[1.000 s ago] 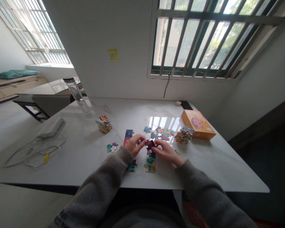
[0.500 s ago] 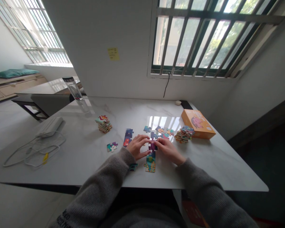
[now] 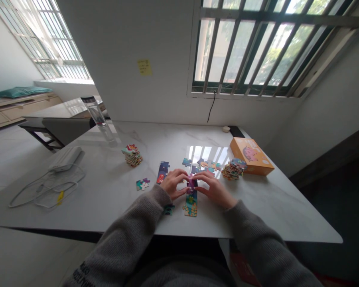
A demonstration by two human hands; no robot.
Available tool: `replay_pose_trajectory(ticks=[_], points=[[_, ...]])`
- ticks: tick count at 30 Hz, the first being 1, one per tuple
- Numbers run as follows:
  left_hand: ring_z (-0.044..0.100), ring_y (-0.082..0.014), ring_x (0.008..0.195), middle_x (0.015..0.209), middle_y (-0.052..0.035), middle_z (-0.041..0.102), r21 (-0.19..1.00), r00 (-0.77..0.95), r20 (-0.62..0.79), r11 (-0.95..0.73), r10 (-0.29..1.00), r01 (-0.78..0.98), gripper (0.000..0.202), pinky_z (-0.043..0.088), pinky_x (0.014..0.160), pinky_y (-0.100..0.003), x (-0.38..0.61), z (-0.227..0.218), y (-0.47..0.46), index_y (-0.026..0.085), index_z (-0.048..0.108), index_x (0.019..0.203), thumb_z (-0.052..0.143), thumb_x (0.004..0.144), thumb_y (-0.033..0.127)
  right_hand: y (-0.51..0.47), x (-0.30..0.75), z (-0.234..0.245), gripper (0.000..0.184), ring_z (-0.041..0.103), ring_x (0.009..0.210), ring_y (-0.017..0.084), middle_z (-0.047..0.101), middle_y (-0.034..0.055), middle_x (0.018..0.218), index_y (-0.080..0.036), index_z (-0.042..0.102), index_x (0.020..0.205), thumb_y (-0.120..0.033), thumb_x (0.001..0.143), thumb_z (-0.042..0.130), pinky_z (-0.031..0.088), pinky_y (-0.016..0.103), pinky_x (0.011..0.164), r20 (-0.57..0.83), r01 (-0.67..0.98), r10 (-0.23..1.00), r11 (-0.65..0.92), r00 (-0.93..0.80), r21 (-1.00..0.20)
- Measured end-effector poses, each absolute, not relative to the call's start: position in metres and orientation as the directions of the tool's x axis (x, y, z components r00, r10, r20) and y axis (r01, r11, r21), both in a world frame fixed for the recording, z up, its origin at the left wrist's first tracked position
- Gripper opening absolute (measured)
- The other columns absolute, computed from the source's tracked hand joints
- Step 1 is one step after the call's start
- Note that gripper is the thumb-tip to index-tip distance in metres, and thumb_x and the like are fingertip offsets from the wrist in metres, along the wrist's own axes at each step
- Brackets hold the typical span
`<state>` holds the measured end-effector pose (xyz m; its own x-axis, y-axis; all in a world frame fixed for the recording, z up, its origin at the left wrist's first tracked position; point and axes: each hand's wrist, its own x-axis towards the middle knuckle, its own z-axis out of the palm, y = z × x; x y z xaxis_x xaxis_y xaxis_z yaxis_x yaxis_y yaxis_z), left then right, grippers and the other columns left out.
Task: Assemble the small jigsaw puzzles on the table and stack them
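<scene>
A purple puzzle piece lies between my hands at the upper end of a short joined strip of puzzle pieces. My left hand grips its left side with thumb and fingers curved. From the right, my right hand holds the same piece, fingertips on its upper part and thumb lower down. Loose puzzle pieces lie just beyond my fingers, some partly covered by them. A dark blue and red joined pair sits left of my left hand, and a teal piece shows beside my left wrist.
A stack of puzzle pieces stands at the left, another stack at the right beside an orange box. One white-figured piece lies left. Farther off are a clear bottle and a white device with cable.
My right hand's fingers have shifted from a pinch on the purple piece to a wider hold, with the thumb lower. The left hand stays nearly in place. The view has shifted slightly.
</scene>
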<state>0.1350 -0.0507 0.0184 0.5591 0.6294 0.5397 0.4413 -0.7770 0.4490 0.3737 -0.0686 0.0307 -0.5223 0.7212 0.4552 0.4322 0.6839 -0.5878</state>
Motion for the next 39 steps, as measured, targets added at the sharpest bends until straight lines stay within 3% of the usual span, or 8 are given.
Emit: replay_pose_trajectory(ticks=[4,9,27,39], points=[[0.054,-0.0274,0.109,0.125,-0.0089,0.056,0.360,0.598,0.493,-0.774,0.632,0.521,0.041,0.046,0.097,-0.045,0.130,0.020,-0.053,0.025,0.064,0.115,0.076,0.076,0.029,-0.067,0.375,0.022,0.021,0.061,0.104,0.024,0.065,0.0068,0.107,-0.026,0.066,0.113,-0.028,0.091,0.068,0.047,0.044,0.098,0.395,0.565,0.770,0.637,-0.501,-0.524],[0.048,-0.0311,0.118,0.125,-0.0060,0.058,0.297,0.695,0.373,-0.789,0.614,0.538,0.041,0.040,0.100,-0.048,0.128,0.014,-0.054,0.029,0.067,0.108,0.082,0.069,0.033,-0.068,0.376,0.014,0.020,0.056,0.107,0.025,0.065,0.0055,0.109,-0.027,0.066,0.111,-0.025,0.091,0.068,0.041,0.047,0.103,0.322,0.664,0.797,0.604,-0.511,-0.441],[0.053,-0.0270,0.110,0.115,-0.0043,0.065,0.311,0.720,0.339,-0.795,0.605,0.521,0.036,0.037,0.097,-0.044,0.132,0.011,-0.057,0.027,0.068,0.107,0.076,0.074,0.036,-0.061,0.369,0.007,0.022,0.054,0.111,0.026,0.064,0.0070,0.115,-0.031,0.070,0.116,-0.028,0.099,0.056,0.038,0.049,0.104,0.324,0.680,0.785,0.619,-0.528,-0.393],[0.051,-0.0291,0.112,0.117,-0.0059,0.062,0.301,0.729,0.322,-0.795,0.604,0.526,0.042,0.037,0.099,-0.045,0.130,0.010,-0.058,0.028,0.066,0.114,0.074,0.075,0.038,-0.059,0.363,0.005,0.017,0.054,0.106,0.025,0.062,0.0067,0.109,-0.028,0.070,0.109,-0.023,0.095,0.060,0.041,0.046,0.098,0.324,0.693,0.805,0.592,-0.496,-0.411]])
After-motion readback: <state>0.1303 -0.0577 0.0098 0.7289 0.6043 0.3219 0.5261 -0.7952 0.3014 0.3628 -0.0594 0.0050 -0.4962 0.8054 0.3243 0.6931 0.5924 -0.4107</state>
